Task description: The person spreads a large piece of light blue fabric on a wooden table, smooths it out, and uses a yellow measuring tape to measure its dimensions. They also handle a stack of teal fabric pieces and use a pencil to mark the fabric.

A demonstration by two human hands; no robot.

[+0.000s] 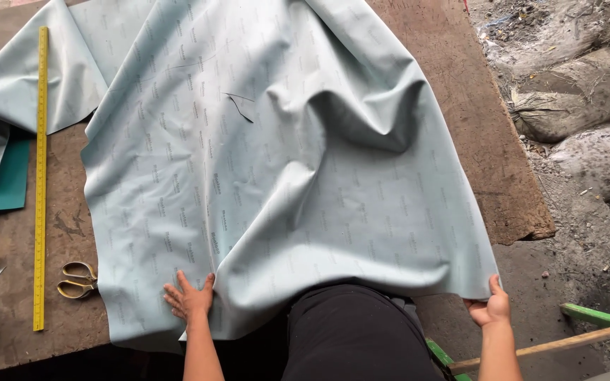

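While the left hand point(189, 298) lies flat on the pale blue-grey sheet point(277, 162), palm down with its fingers point(179, 282) spread apart and pointing toward twelve o'clock, the forearm runs straight back toward six o'clock. The right hand point(491, 305) sits at the sheet's corner at about four o'clock, off the edge of the bench point(474, 120), its fingers closed on the hem with the thumb on top and the wrist bent upward.

The sheet covers most of the bench, from twelve o'clock down to the person's lap, and it is rumpled, with a deep fold rising at about one o'clock and softer ridges running through the middle. A short dark thread point(240, 106) lies on it near the centre.

At nine o'clock a long yellow ruler point(40, 176) lies along the bench, just beside the sheet's edge. Gold-handled scissors point(78, 279) rest at eight o'clock, between the ruler and the sheet, near the left hand but not touching it. A dark green piece point(10, 176) lies under another pale offcut point(15, 85) at ten o'clock. Filled sacks point(580, 92) lie on the ground at two o'clock, well apart from the bench.
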